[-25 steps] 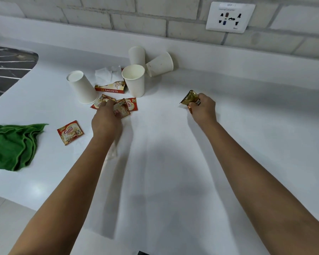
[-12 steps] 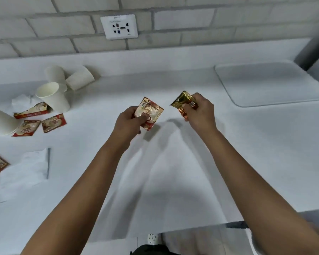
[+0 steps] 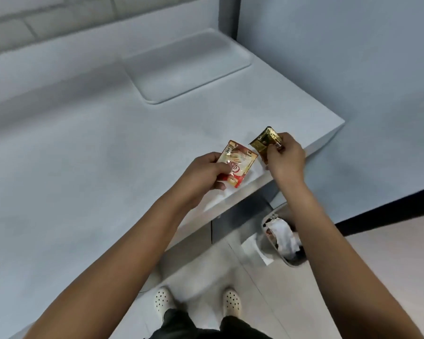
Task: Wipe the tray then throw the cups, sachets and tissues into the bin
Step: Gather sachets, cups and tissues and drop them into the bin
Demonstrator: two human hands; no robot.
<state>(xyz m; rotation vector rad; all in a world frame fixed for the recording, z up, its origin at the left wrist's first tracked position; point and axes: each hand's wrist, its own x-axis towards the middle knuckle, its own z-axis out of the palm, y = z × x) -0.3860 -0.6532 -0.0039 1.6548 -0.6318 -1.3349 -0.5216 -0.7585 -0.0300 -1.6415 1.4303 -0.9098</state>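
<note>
My left hand (image 3: 203, 173) pinches a red and cream sachet (image 3: 236, 162) above the counter's front right corner. My right hand (image 3: 285, 157) grips a gold sachet (image 3: 264, 139) just beside it, close to the counter edge. A white tray (image 3: 189, 67) lies on the counter near the back wall, beyond both hands. Down on the floor to the right stands a bin (image 3: 283, 238) with crumpled white tissue inside, partly hidden by my right forearm. The cups and the other sachets are out of view.
The white counter (image 3: 83, 167) ends at a corner on the right, against a grey wall panel (image 3: 340, 57). My feet in pale perforated shoes (image 3: 231, 302) stand on the tiled floor below the counter edge.
The view has swung right and down, leaving the cups and loose sachets out of frame. Both hands carried their sachets to the counter's right corner, and the bin came into sight.
</note>
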